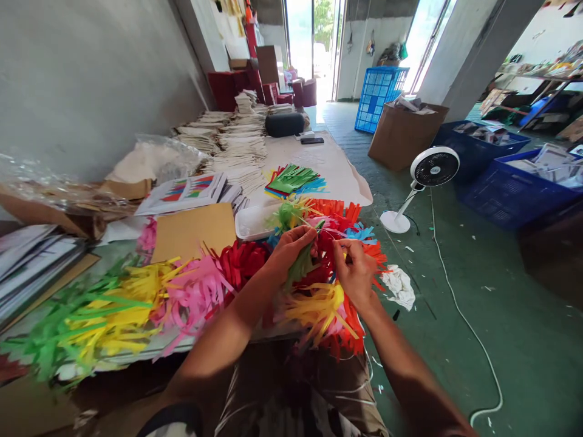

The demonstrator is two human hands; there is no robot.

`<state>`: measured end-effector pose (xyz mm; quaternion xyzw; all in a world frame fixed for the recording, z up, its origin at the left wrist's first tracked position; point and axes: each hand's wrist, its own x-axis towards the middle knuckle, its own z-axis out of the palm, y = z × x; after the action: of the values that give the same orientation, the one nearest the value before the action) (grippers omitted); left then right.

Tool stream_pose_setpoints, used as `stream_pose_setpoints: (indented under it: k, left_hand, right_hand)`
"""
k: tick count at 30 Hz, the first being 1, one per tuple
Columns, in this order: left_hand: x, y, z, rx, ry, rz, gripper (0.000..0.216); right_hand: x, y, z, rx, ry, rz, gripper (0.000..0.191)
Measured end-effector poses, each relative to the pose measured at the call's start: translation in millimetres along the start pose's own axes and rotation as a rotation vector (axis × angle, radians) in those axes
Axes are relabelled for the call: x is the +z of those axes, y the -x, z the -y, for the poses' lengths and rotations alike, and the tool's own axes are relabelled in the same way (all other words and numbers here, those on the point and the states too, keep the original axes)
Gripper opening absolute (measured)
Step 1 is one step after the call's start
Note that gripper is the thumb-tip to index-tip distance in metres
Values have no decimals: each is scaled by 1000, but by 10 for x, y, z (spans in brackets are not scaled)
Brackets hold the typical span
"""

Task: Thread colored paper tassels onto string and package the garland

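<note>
My left hand (294, 244) is closed around a green fringed paper piece (300, 266), held above a heap of coloured paper tassels. My right hand (353, 273) pinches something thin, perhaps a string, close to the left hand's fingertips. Below the hands lie a yellow tassel (319, 306) and orange-red tassels (350, 218). A long garland of green, yellow, pink and red fringed paper (136, 309) runs to the left along the table edge. A light green tassel (289, 213) sits just beyond my left hand.
A table (328, 164) holds a stack of cut coloured paper (294, 179), piles of white sheets (237, 145), a brown envelope (194, 230) and a phone (312, 140). On the green floor stand a white fan (430, 173) with a cord, a cardboard box (403, 133) and blue crates (505, 185).
</note>
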<state>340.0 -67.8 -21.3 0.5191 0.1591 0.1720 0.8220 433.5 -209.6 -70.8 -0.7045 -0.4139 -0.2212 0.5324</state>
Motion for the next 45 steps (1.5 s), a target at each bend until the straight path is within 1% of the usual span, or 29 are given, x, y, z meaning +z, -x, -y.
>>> stream_pose_setpoints:
  k: [3, 5, 8, 10, 13, 15, 18, 21, 23, 25, 28, 30, 32, 35, 37, 39, 41, 42, 43, 45]
  left_hand:
    - [18, 11, 23, 17, -120, 8, 47]
    - [25, 14, 45, 74, -237, 20, 47]
    - [24, 11, 91, 205, -354, 3, 45]
    - [21, 12, 123, 266, -417, -16, 41]
    - [29, 33, 153, 303, -517, -14, 38]
    - [45, 56, 155, 317, -564, 3, 37]
    - [73, 87, 140, 350, -628, 30, 35]
    - [81, 103, 132, 367, -686, 19, 34]
    - [70, 108, 137, 357, -698, 15, 35]
    - [49, 110, 145, 340, -711, 28, 36]
    - [19, 113, 151, 327, -752, 48, 35]
    - [12, 114, 153, 336, -768, 58, 32]
    - [18, 112, 155, 354, -775, 54, 31]
    - [49, 105, 164, 376, -792, 36, 31]
    - [78, 101, 167, 392, -822, 18, 30]
    - [104, 101, 162, 414, -865, -2, 27]
    - [120, 108, 152, 430, -899, -9, 27]
    - [120, 112, 147, 432, -905, -7, 28]
    - [115, 118, 142, 427, -904, -2, 28]
    - [87, 129, 138, 400, -887, 9, 28]
  right_hand:
    - [6, 2, -7, 12, -24, 58, 14]
    - [3, -6, 4, 59, -82, 102, 16]
    - [-16, -27, 31, 173, -182, 182, 21]
    - [-32, -43, 40, 258, -239, 223, 26]
    - [-45, -62, 20, 390, -353, 256, 29]
    - [-47, -75, -7, 430, -414, 288, 30]
    - [-52, -108, -33, 378, -432, 319, 28]
    - [-68, -154, -27, 259, -418, 290, 25]
    - [-83, -182, -27, 215, -408, 258, 26]
    - [-100, -203, -51, 267, -425, 212, 25]
    - [-131, -224, -128, 445, -502, 125, 28]
    - [-156, -231, -173, 515, -560, 95, 32]
    - [-182, -229, -181, 508, -576, 120, 35]
    - [-214, -212, -118, 460, -491, 243, 34]
    - [-224, -202, -55, 398, -392, 330, 30]
    - [-222, -199, -8, 295, -324, 374, 26]
    - [-212, -202, 7, 219, -305, 361, 26]
    - [-206, -203, 1, 223, -309, 327, 26]
    - [-201, -205, -13, 257, -319, 284, 26]
    - [-199, -206, -60, 377, -359, 182, 26]
